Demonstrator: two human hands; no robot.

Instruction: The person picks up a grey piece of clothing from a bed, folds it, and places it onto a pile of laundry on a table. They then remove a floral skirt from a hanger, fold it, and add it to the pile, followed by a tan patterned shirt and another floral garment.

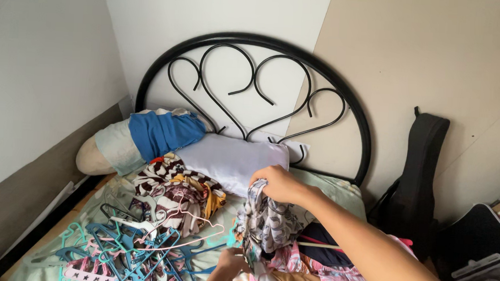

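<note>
Right hand (279,185) at centre frame, fingers clamped on the top edge of a grey-and-white patterned garment (268,221), lifting it off the clothes heap (311,269) at lower right of the bed (338,191). Left hand (232,264) low in the frame, fingers curled at the garment's bottom edge; whether they truly pinch it I cannot tell. The garment hangs with its long axis near vertical, top toward the black headboard (255,44). Best handling, I'd judge: keep it taut between both hands, clear of the tangled hangers (124,248) at lower left. White pillow (232,159) just behind.
</note>
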